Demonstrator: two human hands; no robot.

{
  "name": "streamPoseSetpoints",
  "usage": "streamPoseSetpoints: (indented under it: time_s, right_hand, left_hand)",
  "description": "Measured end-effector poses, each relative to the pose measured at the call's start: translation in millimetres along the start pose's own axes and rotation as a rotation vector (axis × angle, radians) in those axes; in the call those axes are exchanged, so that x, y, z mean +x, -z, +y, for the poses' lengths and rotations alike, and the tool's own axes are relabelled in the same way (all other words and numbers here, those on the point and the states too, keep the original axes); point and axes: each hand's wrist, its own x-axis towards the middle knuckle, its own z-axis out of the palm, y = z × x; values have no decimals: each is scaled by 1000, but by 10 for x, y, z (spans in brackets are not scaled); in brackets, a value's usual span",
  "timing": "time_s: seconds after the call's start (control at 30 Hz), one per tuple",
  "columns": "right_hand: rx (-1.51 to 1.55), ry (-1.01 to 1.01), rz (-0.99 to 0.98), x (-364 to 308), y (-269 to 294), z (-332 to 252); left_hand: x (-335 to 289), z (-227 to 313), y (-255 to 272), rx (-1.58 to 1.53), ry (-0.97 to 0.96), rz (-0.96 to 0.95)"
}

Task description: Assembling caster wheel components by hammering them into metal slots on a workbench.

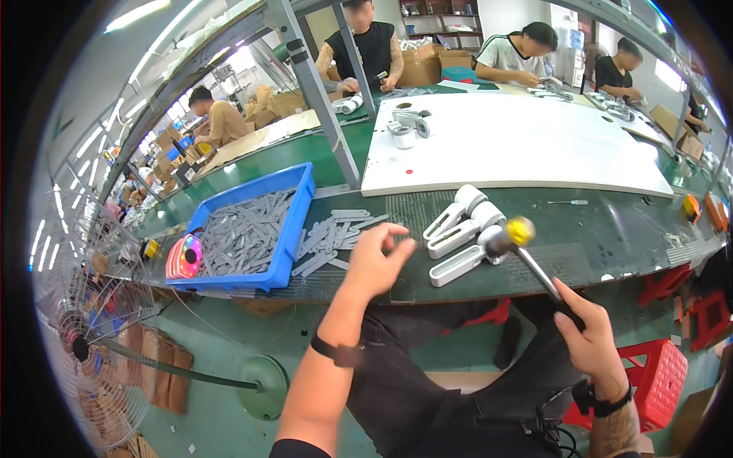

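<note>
My right hand (592, 332) is wrapped round the dark grip of a hammer (538, 272) with a metal shaft. Its yellow-ended head, blurred, is raised in front of the nearest of several white-and-grey handle-shaped plastic parts (458, 265). These lie side by side on the green bench, each with a round end and a long slotted arm. To their left, my left hand (376, 259) hovers over the bench edge, thumb and fingers apart, with nothing visible in it. Beside it, loose grey plastic strips (336, 233) lie in a pile.
A blue tray (282, 276) full of grey strips stands at left, a colourfully lit device (184, 257) at its corner. Beyond the bench is a white board (504, 145) with white parts on it. A metal post (324, 99) rises ahead; a fan (80, 347) stands lower left. Other people work beyond.
</note>
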Motion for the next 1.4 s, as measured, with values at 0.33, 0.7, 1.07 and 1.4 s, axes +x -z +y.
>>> streamPoseSetpoints:
  time_s: [0.33, 0.7, 1.07, 1.4]
  right_hand:
    - [43, -230, 367, -758, -41, 718]
    - [409, -386, 516, -848, -360, 959]
    - [238, -314, 454, -855, -340, 1018]
    - [43, -63, 347, 297, 83, 390]
  left_hand:
    - [421, -292, 94, 500, 88, 1]
    - [440, 654, -504, 99, -93, -16]
    - [478, 625, -825, 99, -90, 39]
    - [466, 607, -773, 97, -107, -60]
